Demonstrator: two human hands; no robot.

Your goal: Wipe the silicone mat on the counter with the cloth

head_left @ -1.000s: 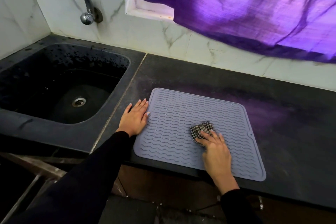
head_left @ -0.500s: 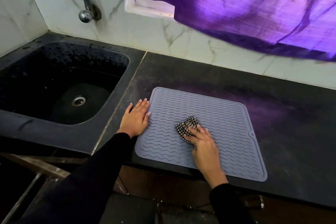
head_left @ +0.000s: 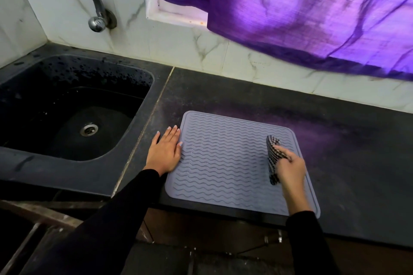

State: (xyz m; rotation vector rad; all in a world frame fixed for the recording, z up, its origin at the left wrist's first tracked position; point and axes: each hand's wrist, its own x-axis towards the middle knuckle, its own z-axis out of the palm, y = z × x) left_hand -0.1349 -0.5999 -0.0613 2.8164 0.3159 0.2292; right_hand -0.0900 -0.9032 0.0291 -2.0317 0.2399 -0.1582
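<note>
A grey silicone mat (head_left: 225, 163) with wavy ridges lies flat on the dark counter (head_left: 348, 145), its near edge at the counter's front. My left hand (head_left: 166, 152) rests flat on the counter beside the mat's left edge, fingertips touching that edge. My right hand (head_left: 289, 166) grips a black-and-white checked cloth (head_left: 273, 154) over the mat's right side. The cloth hangs bunched from the fingers, and I cannot tell whether it touches the mat.
A black sink (head_left: 73, 105) with a metal drain lies to the left, under a curved tap (head_left: 89, 0) on the tiled wall. A purple curtain (head_left: 301, 11) hangs over the window above the counter's back. Below the front edge are dark cabinets.
My right hand has swept the cloth from the mat's middle to its right side and turned it on edge. The left hand has stayed at the mat's left edge.
</note>
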